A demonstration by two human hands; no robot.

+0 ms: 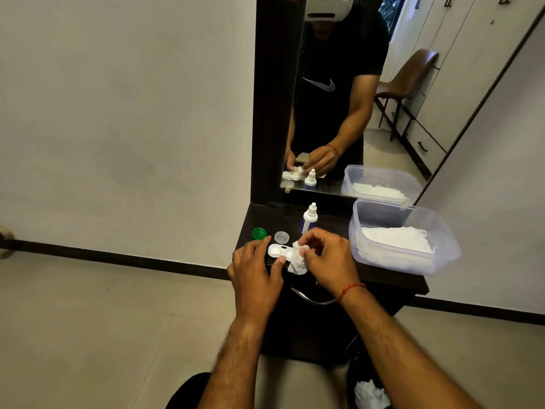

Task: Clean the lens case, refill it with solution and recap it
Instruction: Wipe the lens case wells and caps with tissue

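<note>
A white lens case [277, 250] lies uncapped on the dark dresser top [330, 219]. My left hand [255, 271] steadies it, thumb and forefinger on its left well. My right hand [327, 258] is closed on a crumpled white tissue [298, 261] and presses it into the case's right well, which is hidden. A green cap [259, 233] and a clear cap [281, 237] sit loose behind the case. The solution bottle [309, 218], white with a blue label, stands upright and capped behind my right hand.
A clear plastic tub [418, 214] holding white tissues fills the dresser's right side. A mirror [354, 98] rises behind. A bin with used tissue [370, 394] stands on the floor at the lower right. The dresser's front edge lies under my wrists.
</note>
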